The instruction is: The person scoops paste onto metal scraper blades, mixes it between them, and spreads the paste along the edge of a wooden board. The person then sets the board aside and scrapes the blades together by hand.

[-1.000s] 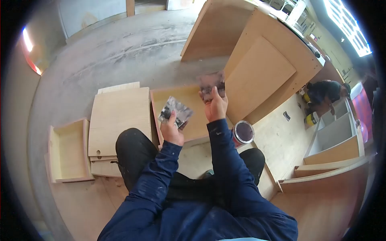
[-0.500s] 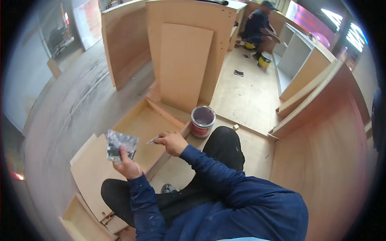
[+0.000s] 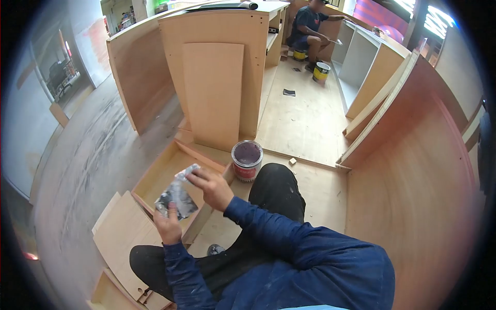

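Observation:
My left hand (image 3: 168,225) grips the lower edge of a flat square plate (image 3: 177,195), its face smeared grey and white, thumb on top. In my right hand (image 3: 211,188) is a small flat scraper (image 3: 188,171) with whitish paste on it; its handle is hidden by my fingers. The scraper is at the upper edge of the plate, and I cannot tell whether they touch. An open tin (image 3: 247,161) with a red label and dark purplish contents stands beside my knee. Below my hands lies an open wooden drawer box (image 3: 155,178).
Loose wooden panels (image 3: 120,232) lie at the left. A cabinet with a leaning board (image 3: 213,93) rises ahead, and a curved wooden panel (image 3: 413,119) walls the right. Further back a person (image 3: 306,31) sits near a yellow-and-black bucket (image 3: 321,72). A small wood block (image 3: 293,161) lies near my knee.
My right hand has moved left and brought the scraper to the plate. The plate has shifted right and down and tilted. The view has turned slightly; the seated person's arm is now extended.

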A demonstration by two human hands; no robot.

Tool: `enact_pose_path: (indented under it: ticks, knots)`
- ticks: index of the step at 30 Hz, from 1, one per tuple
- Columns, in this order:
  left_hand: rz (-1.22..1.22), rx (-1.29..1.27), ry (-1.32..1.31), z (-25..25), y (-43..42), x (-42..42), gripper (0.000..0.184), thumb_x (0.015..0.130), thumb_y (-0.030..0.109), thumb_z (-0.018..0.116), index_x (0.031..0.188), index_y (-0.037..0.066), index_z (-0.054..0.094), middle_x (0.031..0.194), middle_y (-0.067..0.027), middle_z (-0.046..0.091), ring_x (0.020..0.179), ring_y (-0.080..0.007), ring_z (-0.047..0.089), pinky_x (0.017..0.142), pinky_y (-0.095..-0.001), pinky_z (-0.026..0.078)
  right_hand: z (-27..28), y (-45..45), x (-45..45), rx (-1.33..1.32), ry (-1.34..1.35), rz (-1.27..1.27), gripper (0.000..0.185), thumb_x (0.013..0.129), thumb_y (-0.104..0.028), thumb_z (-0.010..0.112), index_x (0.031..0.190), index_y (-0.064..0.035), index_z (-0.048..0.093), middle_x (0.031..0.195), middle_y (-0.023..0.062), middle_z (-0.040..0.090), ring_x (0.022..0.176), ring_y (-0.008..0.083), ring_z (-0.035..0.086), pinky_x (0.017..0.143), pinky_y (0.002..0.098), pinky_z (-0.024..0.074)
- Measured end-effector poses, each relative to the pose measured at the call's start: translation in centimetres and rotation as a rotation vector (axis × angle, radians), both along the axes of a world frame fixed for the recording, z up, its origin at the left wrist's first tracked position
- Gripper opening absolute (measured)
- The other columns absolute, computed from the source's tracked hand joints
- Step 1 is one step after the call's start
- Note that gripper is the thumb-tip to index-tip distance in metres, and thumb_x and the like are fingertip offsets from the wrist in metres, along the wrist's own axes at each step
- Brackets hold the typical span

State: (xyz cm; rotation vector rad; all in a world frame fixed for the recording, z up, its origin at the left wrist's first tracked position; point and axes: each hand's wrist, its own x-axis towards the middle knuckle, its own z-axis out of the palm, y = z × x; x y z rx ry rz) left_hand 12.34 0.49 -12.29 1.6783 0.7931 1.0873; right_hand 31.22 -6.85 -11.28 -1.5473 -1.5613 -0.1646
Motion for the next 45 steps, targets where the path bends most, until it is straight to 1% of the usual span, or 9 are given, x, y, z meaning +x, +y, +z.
enact_pose_path:
  ticks: [9, 12, 18, 23, 24, 32, 40, 41, 45]
  knots:
    - [0.348, -0.203, -0.455, -0.3, 0.6, 1.3, 0.033, 0.102, 0.022, 0.056, 0.118, -0.007, 0.056, 0.114, -0.0158, 0.064, 0.098, -0.0230, 0.064, 0.084, -0.0363, 0.052, -2.2, -1.2, -3.7, 0.057, -0.119, 0.150, 0.073, 0.070, 0.004, 0.063, 0.138, -0.0218, 0.056, 0.133, 0.0136, 0.053, 0.125, 0.0391, 0.050, 0.095, 0.0502, 0.0468]
    - [0.360, 0.198, -0.007, -0.6, -0.1, 1.1, 0.031, 0.102, 0.021, 0.056, 0.115, -0.007, 0.058, 0.110, -0.0172, 0.065, 0.096, -0.0222, 0.064, 0.082, -0.0367, 0.052, -3.2, -0.4, -4.4, 0.126, -0.106, 0.099, 0.073, 0.068, 0.005, 0.064, 0.136, -0.0218, 0.058, 0.132, 0.0130, 0.053, 0.124, 0.0411, 0.050, 0.094, 0.0510, 0.0474]
    - [0.047, 0.094, 0.034, 0.0, -1.0, 0.2, 0.027, 0.100, 0.019, 0.060, 0.115, -0.003, 0.058, 0.106, -0.0111, 0.067, 0.094, -0.0172, 0.062, 0.083, -0.0325, 0.050, -1.4, -0.8, -1.0, 0.134, -0.063, 0.015, 0.065, 0.070, 0.008, 0.063, 0.130, -0.0165, 0.063, 0.125, 0.0136, 0.059, 0.118, 0.0388, 0.055, 0.096, 0.0467, 0.0490]
    - [-0.095, -0.207, -0.372, -0.5, -0.7, 0.0, 0.030, 0.094, 0.014, 0.069, 0.119, 0.000, 0.058, 0.112, -0.0081, 0.066, 0.100, -0.0185, 0.062, 0.091, -0.0323, 0.050, -10.7, 2.9, 0.8, 0.052, 0.631, 0.116, 0.055, 0.085, 0.014, 0.049, 0.135, -0.0080, 0.058, 0.126, 0.0208, 0.060, 0.115, 0.0370, 0.060, 0.098, 0.0363, 0.0480]
    - [-0.092, -0.340, -0.534, -0.4, -0.5, 0.1, 0.031, 0.094, 0.013, 0.069, 0.120, 0.000, 0.058, 0.113, -0.0089, 0.066, 0.101, -0.0193, 0.063, 0.092, -0.0338, 0.051, -5.6, 2.1, 0.1, 0.067, 0.729, 0.186, 0.055, 0.086, 0.014, 0.048, 0.136, -0.0082, 0.058, 0.126, 0.0203, 0.060, 0.116, 0.0364, 0.060, 0.099, 0.0356, 0.0477]
    - [-0.060, -0.916, -0.767, -2.1, 2.1, -1.3, 0.031, 0.098, 0.017, 0.052, 0.124, 0.001, 0.058, 0.114, -0.0109, 0.066, 0.103, -0.0249, 0.065, 0.089, -0.0386, 0.054, -2.2, -1.5, -5.1, 0.132, 0.389, 0.545, 0.061, 0.088, 0.012, 0.058, 0.143, -0.0141, 0.052, 0.137, 0.0204, 0.049, 0.121, 0.0369, 0.054, 0.098, 0.0383, 0.0484]
    - [0.073, -0.416, -0.325, -7.1, 1.6, -1.0, 0.037, 0.099, 0.035, 0.039, 0.107, 0.004, 0.058, 0.099, -0.0106, 0.065, 0.085, -0.0239, 0.065, 0.074, -0.0378, 0.056, -1.4, -1.8, -6.5, 0.250, 0.228, 0.619, 0.069, 0.075, 0.011, 0.066, 0.138, -0.0162, 0.057, 0.133, 0.0192, 0.050, 0.124, 0.0419, 0.050, 0.104, 0.0485, 0.0428]
    - [-0.196, -0.799, -0.678, -8.9, 3.1, -1.9, 0.044, 0.100, 0.041, 0.039, 0.115, 0.003, 0.057, 0.102, -0.0115, 0.065, 0.092, -0.0260, 0.065, 0.077, -0.0415, 0.056, -1.2, -2.1, -6.4, 0.207, 0.216, 0.617, 0.069, 0.073, 0.009, 0.068, 0.137, -0.0161, 0.058, 0.133, 0.0190, 0.050, 0.124, 0.0422, 0.049, 0.105, 0.0502, 0.0420]
    - [-0.084, -0.785, -0.656, -7.9, 2.2, -1.3, 0.055, 0.101, 0.047, 0.034, 0.123, 0.001, 0.055, 0.105, -0.0138, 0.064, 0.097, -0.0300, 0.064, 0.081, -0.0439, 0.056, -1.0, -2.0, -6.5, 0.240, 0.211, 0.662, 0.069, 0.071, 0.009, 0.067, 0.135, -0.0159, 0.059, 0.133, 0.0189, 0.049, 0.125, 0.0425, 0.048, 0.105, 0.0507, 0.0416]
